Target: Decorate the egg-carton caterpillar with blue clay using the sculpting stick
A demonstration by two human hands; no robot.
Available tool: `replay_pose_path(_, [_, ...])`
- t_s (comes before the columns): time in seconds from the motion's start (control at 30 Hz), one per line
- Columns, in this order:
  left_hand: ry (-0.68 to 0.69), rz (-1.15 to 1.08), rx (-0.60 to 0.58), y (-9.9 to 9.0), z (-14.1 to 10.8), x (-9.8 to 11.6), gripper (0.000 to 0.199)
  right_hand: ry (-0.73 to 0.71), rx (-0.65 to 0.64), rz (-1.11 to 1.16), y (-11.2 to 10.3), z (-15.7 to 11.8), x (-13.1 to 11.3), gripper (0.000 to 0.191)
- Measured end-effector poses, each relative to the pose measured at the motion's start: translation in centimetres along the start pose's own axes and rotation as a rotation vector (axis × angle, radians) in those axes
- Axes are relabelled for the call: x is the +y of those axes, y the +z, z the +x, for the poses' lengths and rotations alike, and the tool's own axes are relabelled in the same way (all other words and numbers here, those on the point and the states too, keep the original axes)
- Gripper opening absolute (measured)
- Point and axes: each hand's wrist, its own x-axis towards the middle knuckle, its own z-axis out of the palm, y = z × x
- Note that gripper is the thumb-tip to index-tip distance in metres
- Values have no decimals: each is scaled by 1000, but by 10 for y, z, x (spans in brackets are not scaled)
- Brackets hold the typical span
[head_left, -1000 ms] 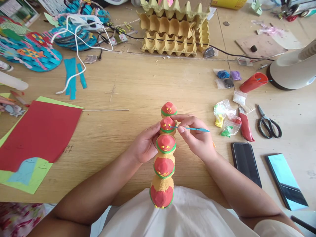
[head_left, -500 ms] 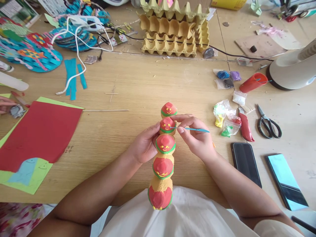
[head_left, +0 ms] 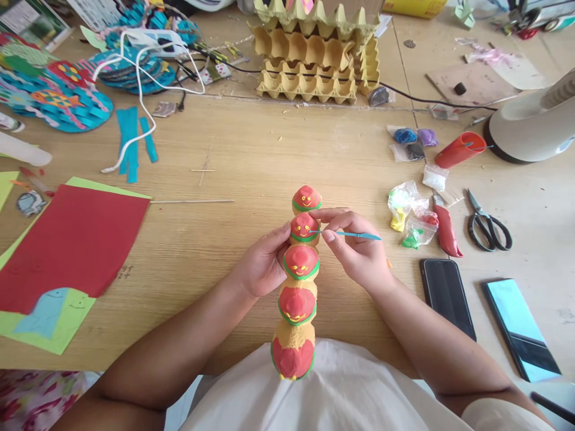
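The right hand (head_left: 358, 251) pinches a slim blue plastic tool (head_left: 371, 236), tip leftward at the red-and-yellow cardboard egg-cup strip (head_left: 300, 260), running vertically at lower centre, gripped by the left hand (head_left: 264, 263).

A pale wooden table (head_left: 242, 143) (visibly seamed) sits brightly lit.

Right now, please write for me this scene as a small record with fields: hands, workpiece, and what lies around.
Left hand: holds the five-cup strip
Right hand: holds a thin blue tool, tip at the second cup from the far end
Strip colours: red tops, green bands, yellow details
Right side: scissors, red-handled cutter, black phone, red cup
Left side: red sheet over green paper
Far side: egg trays
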Motion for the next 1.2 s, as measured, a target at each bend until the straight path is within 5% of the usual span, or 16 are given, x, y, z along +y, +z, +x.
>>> replay_pose_path(1.2, [30, 20, -18, -4, 1, -1, 14, 42, 21, -29, 0, 0, 0, 14])
